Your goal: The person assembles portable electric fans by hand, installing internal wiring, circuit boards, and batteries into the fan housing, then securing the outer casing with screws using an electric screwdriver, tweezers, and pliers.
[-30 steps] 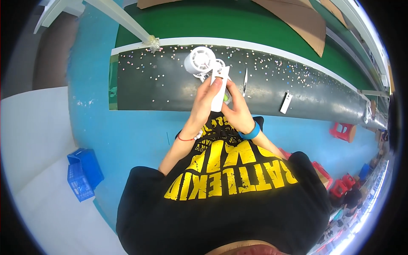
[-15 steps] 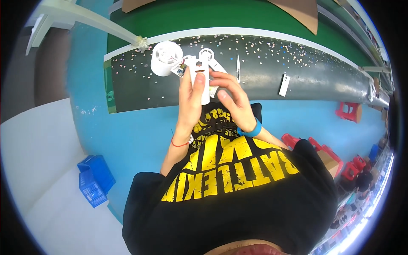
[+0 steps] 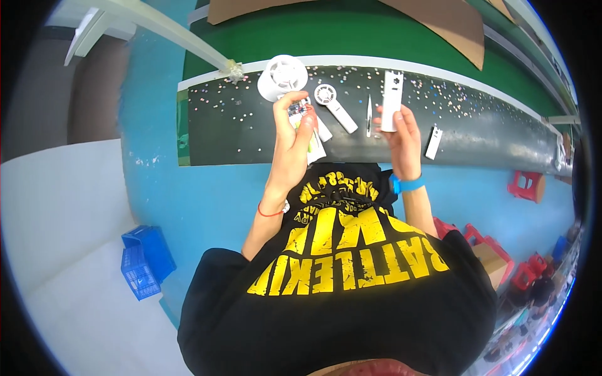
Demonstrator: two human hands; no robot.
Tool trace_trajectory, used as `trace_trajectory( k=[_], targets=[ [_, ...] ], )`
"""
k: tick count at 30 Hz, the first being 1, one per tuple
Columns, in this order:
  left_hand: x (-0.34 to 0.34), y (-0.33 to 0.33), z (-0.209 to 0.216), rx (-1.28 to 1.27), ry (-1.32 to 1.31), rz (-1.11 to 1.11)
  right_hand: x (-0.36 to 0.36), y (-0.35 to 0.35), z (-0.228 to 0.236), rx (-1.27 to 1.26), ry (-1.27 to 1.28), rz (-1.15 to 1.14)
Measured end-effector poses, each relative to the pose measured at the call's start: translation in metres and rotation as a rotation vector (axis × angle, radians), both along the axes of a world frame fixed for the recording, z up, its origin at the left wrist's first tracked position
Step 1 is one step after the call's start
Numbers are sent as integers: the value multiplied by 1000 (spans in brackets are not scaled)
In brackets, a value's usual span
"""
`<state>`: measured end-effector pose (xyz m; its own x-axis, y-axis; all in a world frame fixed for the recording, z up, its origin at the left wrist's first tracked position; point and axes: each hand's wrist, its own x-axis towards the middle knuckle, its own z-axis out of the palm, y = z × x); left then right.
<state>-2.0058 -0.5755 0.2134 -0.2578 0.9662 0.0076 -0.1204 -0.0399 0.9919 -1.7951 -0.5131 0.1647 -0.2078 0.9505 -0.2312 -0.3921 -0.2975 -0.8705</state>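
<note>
My left hand (image 3: 290, 139) grips an opened white fan handle (image 3: 315, 150) with a small circuit board (image 3: 299, 109) and red wires exposed. Just beyond it is a white drum-shaped fan head (image 3: 269, 84); fingers hide whether the two are joined. Fingers and thumb of my right hand (image 3: 404, 135) hold a long white casing cover (image 3: 392, 94) upright, with small openings near its top. Between my hands lies a small white handheld fan (image 3: 342, 116), with tweezers (image 3: 369, 116) to its right. A shorter white casing piece (image 3: 433, 143) rests right of my right hand.
Small pale specks dot the dark mat (image 3: 244, 128) of the bench. Brown cardboard (image 3: 439, 25) lies over the green surface behind, and a pale post (image 3: 182, 41) rises at the far left. Blue crates (image 3: 147, 260) and a red stool (image 3: 525, 187) stand on the floor.
My hands have parted. The right hand has carried the white casing cover away to the right, while the left keeps the opened fan handle, its circuit board now in plainer sight. The view has shifted slightly.
</note>
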Motion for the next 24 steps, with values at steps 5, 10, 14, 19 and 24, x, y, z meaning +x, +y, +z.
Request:
trace_trajectory(
  k=[5,10,14,19,24],
  targets=[
    [-4,-9,24,211,-125,-124,52,29,-143,-193,-471,-111],
    [-14,-11,45,234,-210,-141,52,31,-160,109,-1517,-81],
    [-24,-14,51,166,-306,-126,40,37,-151,596,-1592,-222],
    [-27,-12,51,112,-553,-195,-9,39,-134,322,-1373,166],
    [-25,-10,66,130,-703,-266,-15,49,-170,323,-1406,195]
  ],
)
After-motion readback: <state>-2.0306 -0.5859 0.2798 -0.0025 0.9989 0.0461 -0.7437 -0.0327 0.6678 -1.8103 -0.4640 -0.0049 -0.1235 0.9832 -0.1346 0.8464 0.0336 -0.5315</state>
